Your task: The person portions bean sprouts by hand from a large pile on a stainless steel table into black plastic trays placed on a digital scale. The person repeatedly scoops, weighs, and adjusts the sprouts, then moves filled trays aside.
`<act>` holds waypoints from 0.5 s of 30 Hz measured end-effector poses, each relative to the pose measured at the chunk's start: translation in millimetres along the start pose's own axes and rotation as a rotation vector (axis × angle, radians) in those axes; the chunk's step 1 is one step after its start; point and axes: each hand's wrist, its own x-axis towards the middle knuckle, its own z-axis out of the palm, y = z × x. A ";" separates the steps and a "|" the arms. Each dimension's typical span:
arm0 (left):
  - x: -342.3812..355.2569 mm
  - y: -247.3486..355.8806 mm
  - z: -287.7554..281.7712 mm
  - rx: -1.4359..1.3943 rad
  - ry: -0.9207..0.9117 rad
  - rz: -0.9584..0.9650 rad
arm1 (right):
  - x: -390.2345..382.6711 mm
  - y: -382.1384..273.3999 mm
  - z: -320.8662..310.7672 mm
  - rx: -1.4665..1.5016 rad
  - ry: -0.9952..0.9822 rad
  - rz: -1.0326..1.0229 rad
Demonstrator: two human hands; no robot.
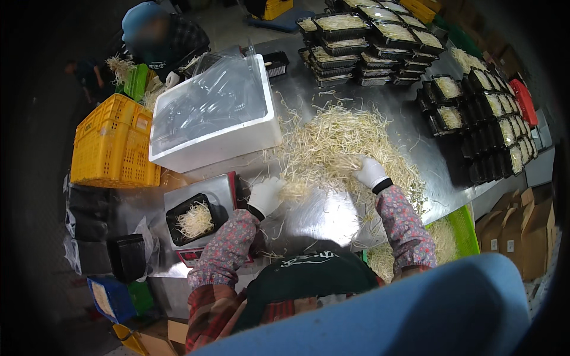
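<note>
Inside the near edge of the steel table, bean sprouts are finger-clasped by the right hand; left hand, finger closure cannot be told; apron, white-lettered.

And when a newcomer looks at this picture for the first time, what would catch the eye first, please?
Probably the loose heap of pale sprouts mid-table, with the left hand and right hand, both white-gloved, at it. Next may come the white foam box left of the heap, holding clear plastic, and the stacked black trays toward the far right.
</note>
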 end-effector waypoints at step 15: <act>-133.2 31.0 98.6 -1.186 0.079 -0.894 | -65.5 -51.3 98.4 0.734 -0.070 0.190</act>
